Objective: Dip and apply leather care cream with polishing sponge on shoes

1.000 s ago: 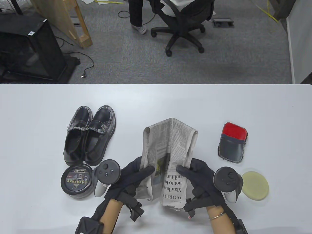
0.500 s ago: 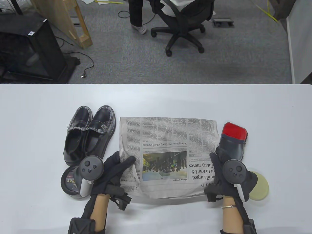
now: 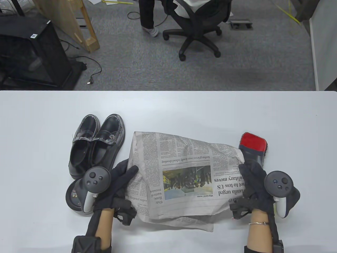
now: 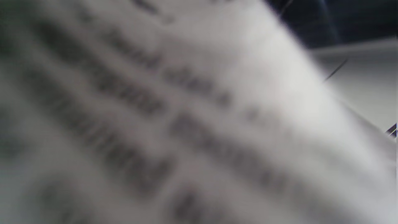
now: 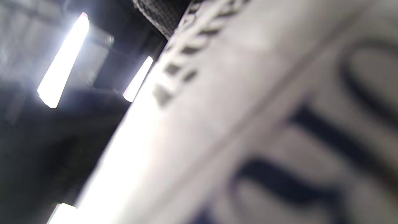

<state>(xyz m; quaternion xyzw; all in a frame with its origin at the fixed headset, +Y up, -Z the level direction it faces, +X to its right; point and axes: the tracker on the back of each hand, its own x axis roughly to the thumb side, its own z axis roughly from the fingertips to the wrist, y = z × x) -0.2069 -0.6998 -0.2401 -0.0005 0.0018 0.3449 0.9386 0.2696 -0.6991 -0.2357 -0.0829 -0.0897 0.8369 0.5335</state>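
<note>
A newspaper sheet is spread wide over the table's front middle, lifted and tilted. My left hand grips its left edge and my right hand grips its right edge. Two black loafers stand side by side at the left. The round black cream tin lies just in front of them, partly behind my left tracker. The yellow sponge is hidden behind my right hand. Blurred newsprint fills the left wrist view, and blurred newsprint covers most of the right wrist view.
A red and grey brush mitt lies at the right, its near part covered by the paper and my right hand. The white table ends at a far edge, with an office chair and a seated person beyond.
The folded newspaper was pulled open as my hands moved apart. It now lies wider and tilted, and my right hand has moved further right, covering the sponge.
</note>
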